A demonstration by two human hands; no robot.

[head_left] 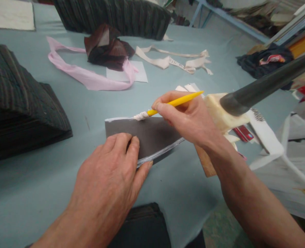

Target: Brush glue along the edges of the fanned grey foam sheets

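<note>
Right fingers [165, 110] pinch yellow stick [185, 100]; left fingers [120, 140] flat on dark panel [152, 132], thumb [143, 172] wide

Surface [98, 106]: dark stack [20, 106] at left, panel mid-surface. Near edge: white line [162, 150] along visible length, looks done. Far edge: white stretch [120, 119] on left part only, up to stick's wrapped tip [141, 116], which touches there. Short length right of tip looks bare, so probably left to do. Far end's behind right hand [187, 119], can't tell.
</note>
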